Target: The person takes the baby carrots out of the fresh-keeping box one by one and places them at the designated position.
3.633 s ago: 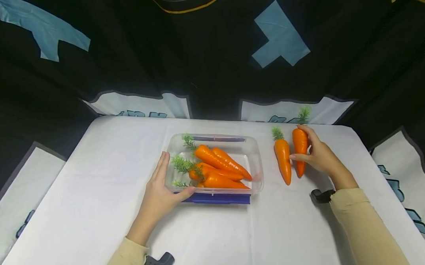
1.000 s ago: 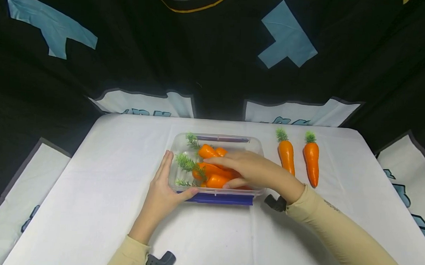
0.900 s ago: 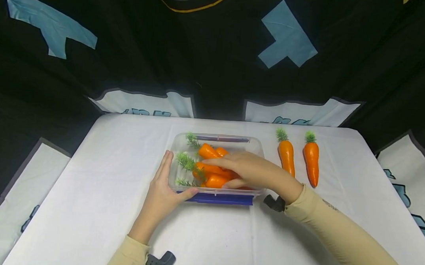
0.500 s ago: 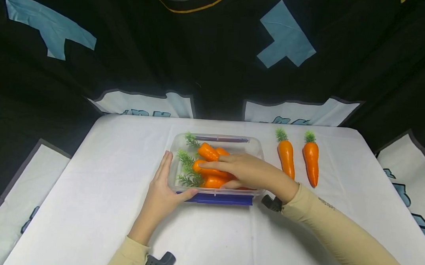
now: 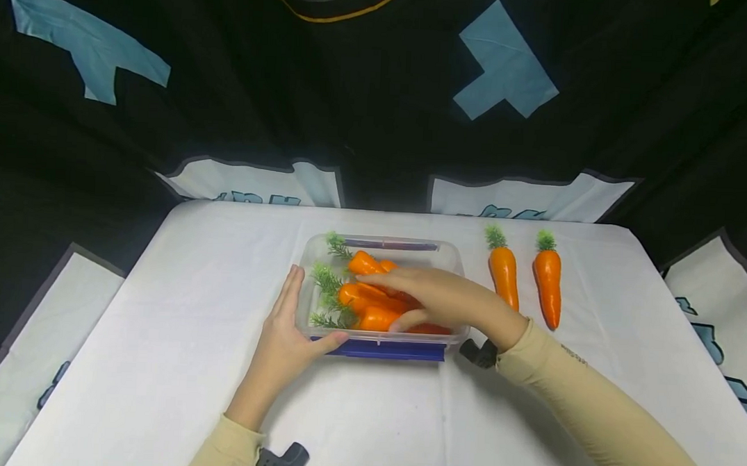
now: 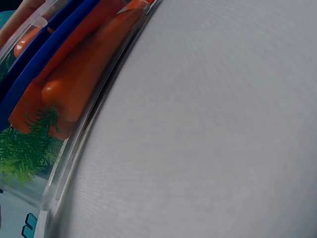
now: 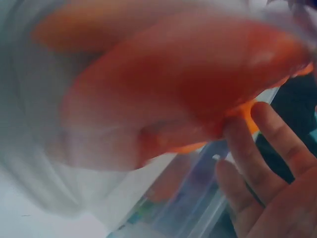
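Note:
A clear plastic container (image 5: 453,264) with a blue front latch (image 5: 377,349) holds several orange toy carrots (image 5: 376,319) with green tops (image 5: 326,278) on the left. My left hand (image 5: 283,340) rests against its left wall, fingers straight, thumb on the front rim. My right hand (image 5: 439,295) arches over the carrots inside, fingertips touching them and thumb near the front. Part of its fingers is hidden. In the right wrist view, blurred carrots (image 7: 163,74) fill much of the picture, and spread fingers (image 7: 277,134) show at lower right.
Two more carrots lie to the right of the container: one nearer (image 5: 503,273), the other farther right (image 5: 547,286). All stands on a white-covered table (image 5: 365,427). Behind it hangs a black curtain (image 5: 260,103) with blue patches.
My right hand has let go of the far-right carrot, now lying on the table, and moved left into the container. Carrots and their tops inside have shifted slightly. My left hand stays put.

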`<state>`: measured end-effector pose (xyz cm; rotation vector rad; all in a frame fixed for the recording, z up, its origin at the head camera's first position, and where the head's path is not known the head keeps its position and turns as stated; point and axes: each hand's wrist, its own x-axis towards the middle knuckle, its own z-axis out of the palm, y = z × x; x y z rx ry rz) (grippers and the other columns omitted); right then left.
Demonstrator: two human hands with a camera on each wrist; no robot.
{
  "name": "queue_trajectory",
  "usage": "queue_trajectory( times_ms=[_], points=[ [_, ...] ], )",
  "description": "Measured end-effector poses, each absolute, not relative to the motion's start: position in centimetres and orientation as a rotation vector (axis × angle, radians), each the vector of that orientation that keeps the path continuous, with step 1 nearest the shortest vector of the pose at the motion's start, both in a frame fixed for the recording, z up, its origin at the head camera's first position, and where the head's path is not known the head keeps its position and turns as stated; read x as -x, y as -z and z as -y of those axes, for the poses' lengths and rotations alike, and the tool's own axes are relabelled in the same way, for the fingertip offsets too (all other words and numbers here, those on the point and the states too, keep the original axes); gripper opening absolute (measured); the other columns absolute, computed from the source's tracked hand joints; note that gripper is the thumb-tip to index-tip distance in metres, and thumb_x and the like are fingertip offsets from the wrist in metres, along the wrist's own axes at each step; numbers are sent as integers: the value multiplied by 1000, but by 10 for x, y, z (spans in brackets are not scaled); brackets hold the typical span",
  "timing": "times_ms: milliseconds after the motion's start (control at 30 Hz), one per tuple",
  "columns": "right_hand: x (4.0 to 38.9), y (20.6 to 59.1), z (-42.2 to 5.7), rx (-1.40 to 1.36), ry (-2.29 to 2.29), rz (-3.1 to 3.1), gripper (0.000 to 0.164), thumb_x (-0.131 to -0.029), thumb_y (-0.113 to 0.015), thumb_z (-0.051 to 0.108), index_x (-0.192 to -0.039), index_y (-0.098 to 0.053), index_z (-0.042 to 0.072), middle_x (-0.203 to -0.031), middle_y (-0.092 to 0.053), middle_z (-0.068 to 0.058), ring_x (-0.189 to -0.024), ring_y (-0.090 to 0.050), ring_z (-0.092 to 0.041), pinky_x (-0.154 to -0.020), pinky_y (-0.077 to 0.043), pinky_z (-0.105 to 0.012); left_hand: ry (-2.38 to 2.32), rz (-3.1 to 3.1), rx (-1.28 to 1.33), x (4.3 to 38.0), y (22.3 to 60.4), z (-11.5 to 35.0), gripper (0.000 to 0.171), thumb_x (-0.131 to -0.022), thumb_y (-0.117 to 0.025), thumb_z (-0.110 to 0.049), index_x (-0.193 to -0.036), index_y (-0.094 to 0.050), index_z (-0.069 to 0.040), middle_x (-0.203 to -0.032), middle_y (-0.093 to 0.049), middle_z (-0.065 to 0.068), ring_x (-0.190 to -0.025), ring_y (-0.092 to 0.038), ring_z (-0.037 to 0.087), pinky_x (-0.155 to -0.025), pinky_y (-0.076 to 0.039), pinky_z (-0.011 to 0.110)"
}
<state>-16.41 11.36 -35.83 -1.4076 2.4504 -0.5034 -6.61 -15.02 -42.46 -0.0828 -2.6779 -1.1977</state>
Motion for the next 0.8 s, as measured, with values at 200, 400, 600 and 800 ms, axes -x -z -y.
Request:
queue_trajectory(
  times_ms=[200,400,600,800],
  points=[
    [173,361,-116,1338,555,-2429,74,-91,-61,55,-155,-30,38,-155,-44,8,-134,-50,-13,-115,-42,-38,1192,2674,94,66,423,150,124,-68,-85,-58,-161,-14,-16,-168,-12,4,-152,-22,35,-119,-29,58],
    [181,359,-114,1300,504,-2537,69,-94,-62,48,-155,-31,38,-148,-52,3,-128,-57,-22,-112,-45,-49,1194,2688,80,66,422,151,124,-68,-84,-60,-161,-13,-18,-168,-11,3,-152,-21,36,-119,-28,59],
    [189,365,-111,1282,401,-2564,68,-96,-63,40,-155,-31,37,-145,-55,2,-122,-61,-23,-108,-49,-46,1209,2690,77,67,424,151,124,-68,-84,-59,-161,-13,-18,-168,-11,4,-152,-21,36,-119,-28,59],
    [193,369,-108,1261,408,-2552,77,-94,-66,35,-157,-22,41,-153,-46,4,-127,-58,-23,-108,-49,-45,1211,2694,75,66,423,151,124,-68,-84,-59,-161,-12,-18,-168,-12,5,-152,-21,36,-119,-28,60]
  ],
)
